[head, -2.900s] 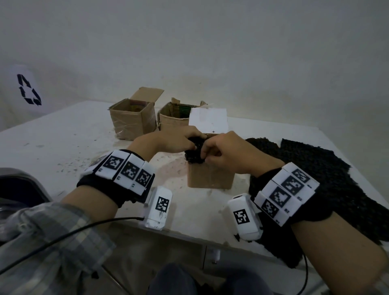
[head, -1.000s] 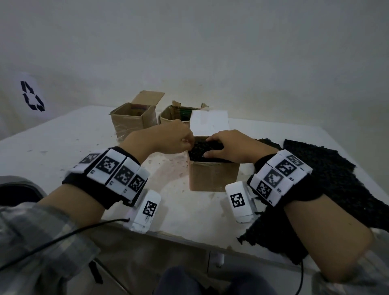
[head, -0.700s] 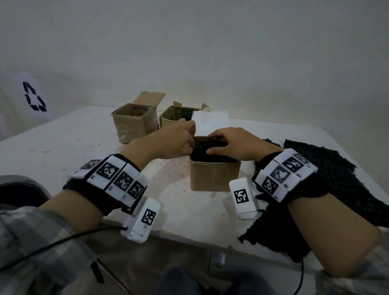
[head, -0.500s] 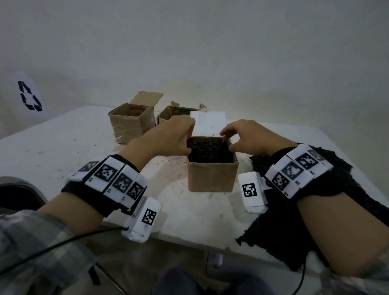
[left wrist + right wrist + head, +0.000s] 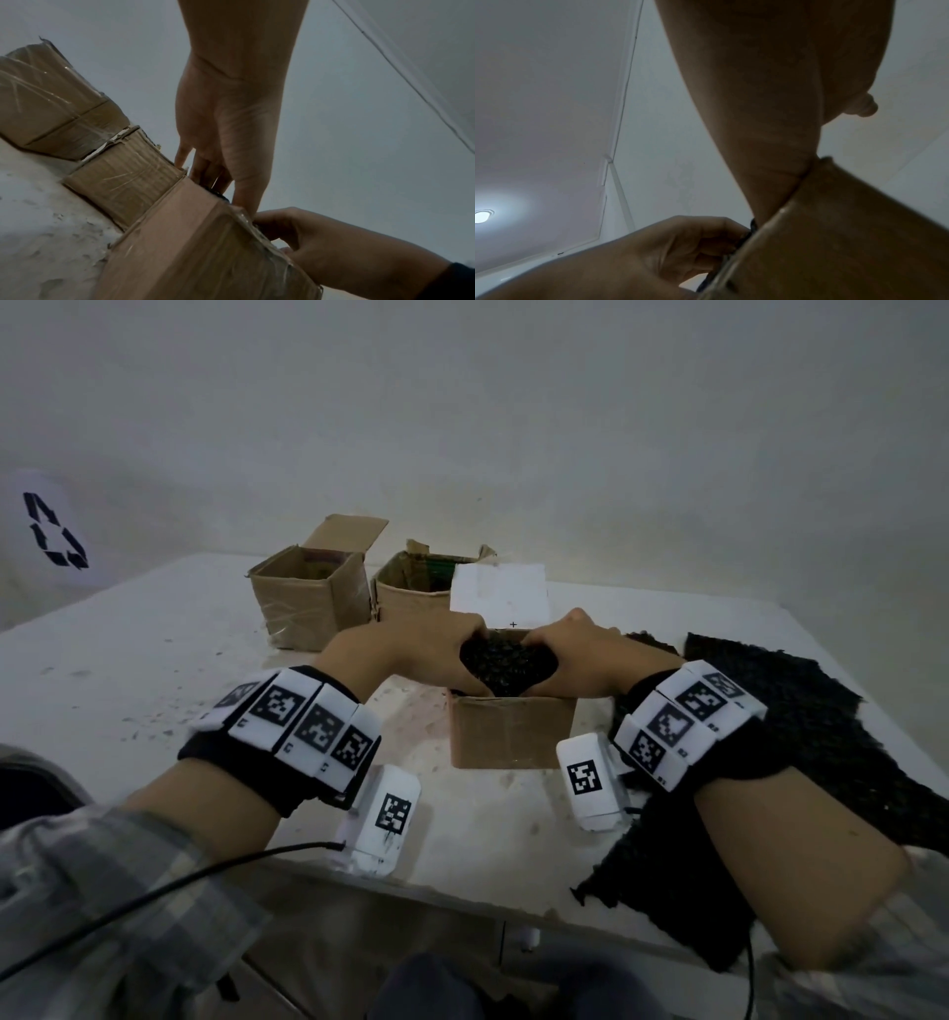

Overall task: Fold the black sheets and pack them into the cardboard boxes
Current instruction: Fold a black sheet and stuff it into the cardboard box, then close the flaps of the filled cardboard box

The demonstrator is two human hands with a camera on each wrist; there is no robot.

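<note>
We press both hands down into the nearest cardboard box [image 5: 511, 731], a small brown cube with a plain matte front, where the folded black sheet [image 5: 506, 665] sits as a coarse, knobbly wad filling the opening. Our left hand [image 5: 426, 654] has its fingers pointed down inside the left wall, thumb along the near rim, pushing the sheet rather than pinching it; our right hand [image 5: 580, 660] mirrors it on the right, fingers bent over the rim into the box, so that neither grip closes round anything we can see. From the left wrist, the fingers [image 5: 205, 168] slide straight in behind the cardboard edge. More rough black sheets [image 5: 801, 711] lie flat on the white, speckled desk [image 5: 154, 670] to our right, one hanging over the near edge. Behind stand two more open boxes [image 5: 308, 598], wrapped in glossy tape, and a white flap [image 5: 498, 593].
</note>
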